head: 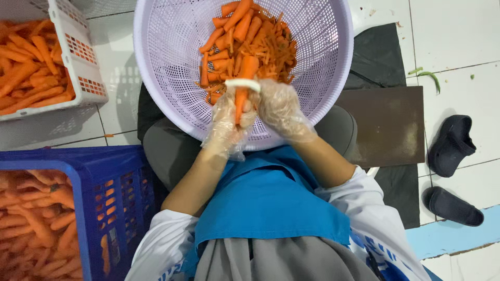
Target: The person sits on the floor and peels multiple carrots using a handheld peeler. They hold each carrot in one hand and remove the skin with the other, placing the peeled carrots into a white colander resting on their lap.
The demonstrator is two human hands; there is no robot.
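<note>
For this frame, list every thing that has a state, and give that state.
left hand: gloved, gripping carrot
right hand: gloved, holding white peeler
carrot: held upright over basket
white peeler: across the carrot
round basket: partly filled with carrots and peelings
white crate: holding carrots
blue crate: holding carrots

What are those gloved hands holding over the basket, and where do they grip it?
The left hand grips a carrot by its lower, narrow end. The right hand holds a white peeler by one end, laid across the carrot.
</note>
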